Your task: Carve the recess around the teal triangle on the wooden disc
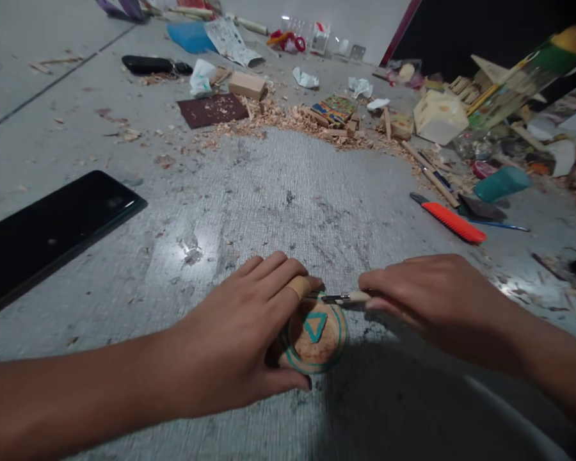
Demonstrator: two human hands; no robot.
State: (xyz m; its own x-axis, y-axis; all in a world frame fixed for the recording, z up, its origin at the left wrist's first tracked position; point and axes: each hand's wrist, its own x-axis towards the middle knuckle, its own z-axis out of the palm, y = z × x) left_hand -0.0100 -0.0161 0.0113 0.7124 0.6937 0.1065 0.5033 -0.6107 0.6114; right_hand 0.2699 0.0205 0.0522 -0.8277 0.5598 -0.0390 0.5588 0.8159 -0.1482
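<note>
A round wooden disc (317, 336) with a teal ring and a teal triangle painted on it lies on the grey mat (288, 192). My left hand (235, 333) presses down on the disc's left side, fingers wrapped over its edge; a bandage wraps one finger. My right hand (422, 294) is closed around a small carving knife (348, 298) with a pale handle. The knife's blade tip rests at the disc's upper edge.
A black phone or tablet (48, 230) lies at the left. A red-handled tool (454, 221), a teal cup (502, 184), pencils, wood shavings (278, 121), a sandpaper sheet (212, 109) and wooden blocks are scattered at the back and right.
</note>
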